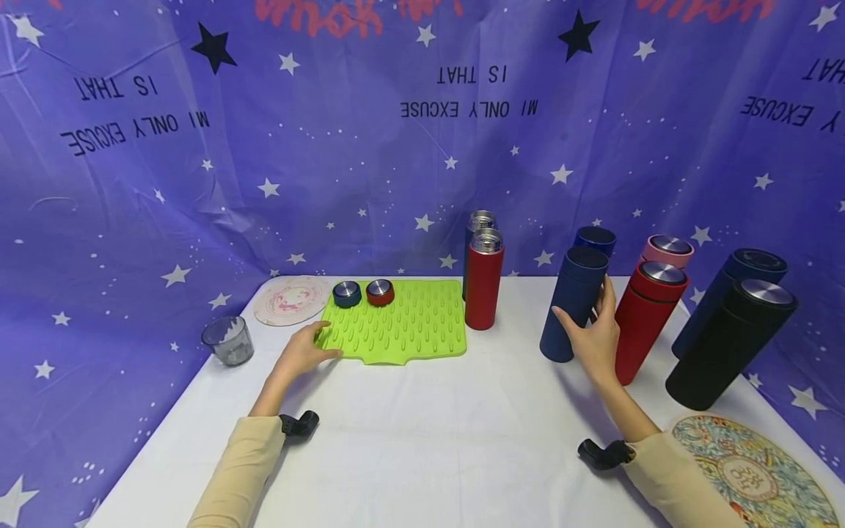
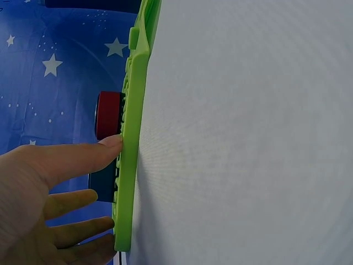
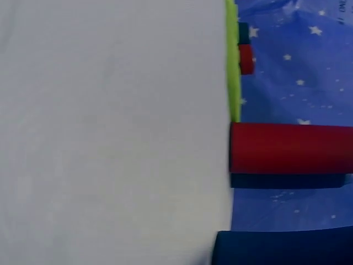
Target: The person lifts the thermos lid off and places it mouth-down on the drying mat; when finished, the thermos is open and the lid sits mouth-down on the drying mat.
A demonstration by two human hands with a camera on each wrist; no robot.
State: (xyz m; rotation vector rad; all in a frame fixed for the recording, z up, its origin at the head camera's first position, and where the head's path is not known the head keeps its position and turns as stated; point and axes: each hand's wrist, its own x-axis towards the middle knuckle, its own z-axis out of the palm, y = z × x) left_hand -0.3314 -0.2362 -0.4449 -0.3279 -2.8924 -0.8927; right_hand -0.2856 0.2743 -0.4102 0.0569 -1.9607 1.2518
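Observation:
On the right, my right hand [image 1: 597,337] grips a dark blue thermos flask [image 1: 573,308] around its body, thumb in front and fingers behind. The flask stands upright, and its lower part also shows in the right wrist view. My left hand [image 1: 305,352] is at the left edge of a green drying mat [image 1: 422,323], fingers spread and slightly bent. In the left wrist view its thumb overlaps the mat's edge, close to a red lid [image 2: 109,115]. Beside that lid on the mat sits a dark blue lid [image 1: 346,294].
A lidless red flask [image 1: 484,286] stands right of the mat, a dark one behind it. Red [image 1: 650,323], pink, blue and black flasks [image 1: 729,348] crowd the right side. A glass cup [image 1: 228,342] and a round pink mat [image 1: 290,301] lie left; a patterned mat [image 1: 759,469] is front right.

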